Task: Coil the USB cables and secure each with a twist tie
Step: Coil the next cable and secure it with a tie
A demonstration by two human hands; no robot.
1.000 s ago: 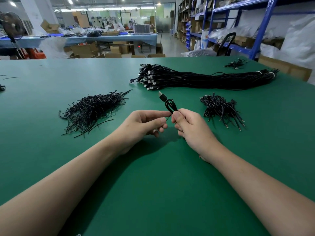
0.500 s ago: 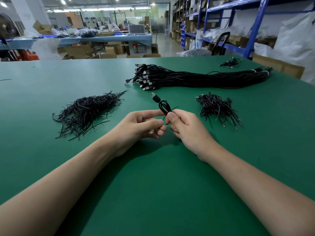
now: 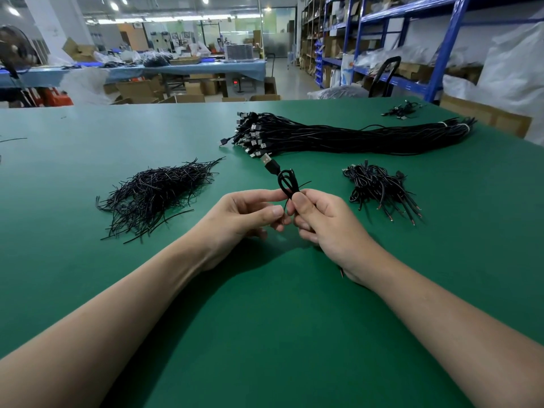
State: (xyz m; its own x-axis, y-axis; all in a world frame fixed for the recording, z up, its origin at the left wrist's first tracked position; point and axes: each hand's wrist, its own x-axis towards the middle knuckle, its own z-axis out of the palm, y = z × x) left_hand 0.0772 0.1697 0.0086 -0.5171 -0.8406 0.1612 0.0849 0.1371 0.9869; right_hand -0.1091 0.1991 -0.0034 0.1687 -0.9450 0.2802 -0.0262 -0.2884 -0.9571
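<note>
A coiled black USB cable [image 3: 285,180] stands up between my two hands over the green table [image 3: 265,334], its plug pointing up and left. My right hand [image 3: 321,219] grips the coil's lower part, most of which is hidden in the fist. My left hand [image 3: 247,213] pinches a thin black twist tie [image 3: 303,184] at the coil's waist; the tie's ends stick out to the right. A heap of loose twist ties [image 3: 156,192] lies to the left. A long bundle of uncoiled USB cables [image 3: 347,136] lies behind. A small pile of coiled, tied cables [image 3: 379,187] sits at the right.
A few more cables [image 3: 401,108] lie at the table's far right corner. Cardboard boxes [image 3: 485,116] stand past the right edge. Blue shelving [image 3: 391,39] and another work table [image 3: 176,69] fill the background.
Both hands stay together at the coil; my left fingers have shifted on the tie at its waist, and the coil with its plug now stands a little more upright.
</note>
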